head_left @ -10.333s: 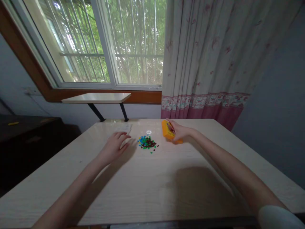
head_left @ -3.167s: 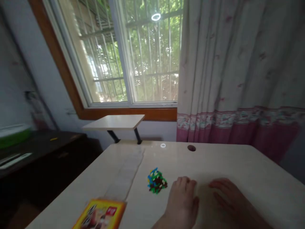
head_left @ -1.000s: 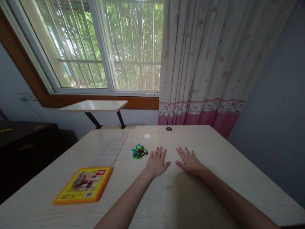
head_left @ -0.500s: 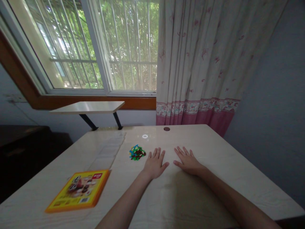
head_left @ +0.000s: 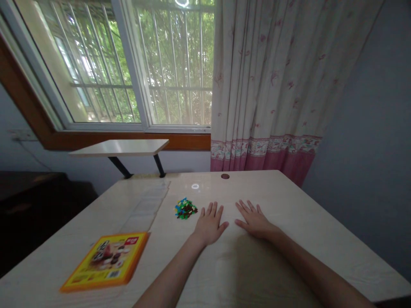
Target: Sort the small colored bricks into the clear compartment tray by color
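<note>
Currently both hands lie palm down on the table (head_left: 289, 239), forearms reaching in from the near edge. Left hand (head_left: 210, 222): flat, fingers spread, empty, fingertips pointing toward the window (head_left: 128, 72). Right hand (head_left: 253, 220): also flat, fingers spread, empty. The two thumbs point toward each other, near but apart. Pile (head_left: 184, 208) of small pieces, green, blue, brown and some lighter bits, sits on the table just beyond and to the left of the left hand's fingertips; close to them, but contact is not visible. Single pieces are too small to tell apart. Box (head_left: 105, 261), flat and yellow with a printed face up, lies near the front left of the table, well apart from both hands. Sheet (head_left: 146, 205), pale and long, lies on the table between the box and the far left corner, left of the pile. Hole (head_left: 225, 176), round and dark, is near the far edge, beyond the gap between the hands. Shelf (head_left: 120, 147) on black brackets stands behind the table under the window sill. Curtain (head_left: 269, 85) with a pink hem hangs right of the window. Dark cabinet (head_left: 35, 205) stands left of the table.
</note>
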### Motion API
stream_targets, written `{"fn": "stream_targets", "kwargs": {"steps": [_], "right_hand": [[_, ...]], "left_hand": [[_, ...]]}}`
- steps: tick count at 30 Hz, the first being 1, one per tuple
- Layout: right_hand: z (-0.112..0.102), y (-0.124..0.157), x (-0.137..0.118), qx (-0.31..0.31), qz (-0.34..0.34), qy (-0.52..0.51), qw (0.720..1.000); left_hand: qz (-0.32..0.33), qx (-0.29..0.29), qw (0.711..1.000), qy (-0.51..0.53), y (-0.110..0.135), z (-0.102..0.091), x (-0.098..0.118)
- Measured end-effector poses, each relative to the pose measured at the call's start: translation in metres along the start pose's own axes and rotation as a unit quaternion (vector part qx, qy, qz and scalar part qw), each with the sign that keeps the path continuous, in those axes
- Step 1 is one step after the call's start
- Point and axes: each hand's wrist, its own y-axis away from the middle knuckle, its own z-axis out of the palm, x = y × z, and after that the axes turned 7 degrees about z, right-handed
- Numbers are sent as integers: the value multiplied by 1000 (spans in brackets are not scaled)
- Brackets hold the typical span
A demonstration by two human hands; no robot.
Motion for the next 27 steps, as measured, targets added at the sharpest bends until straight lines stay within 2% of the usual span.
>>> {"fn": "stream_targets", "kwargs": {"steps": [27], "right_hand": [[0,1,2,4,-8,-7,1000]], "left_hand": [[-3,-1,1000,11,0,0,0]]}}
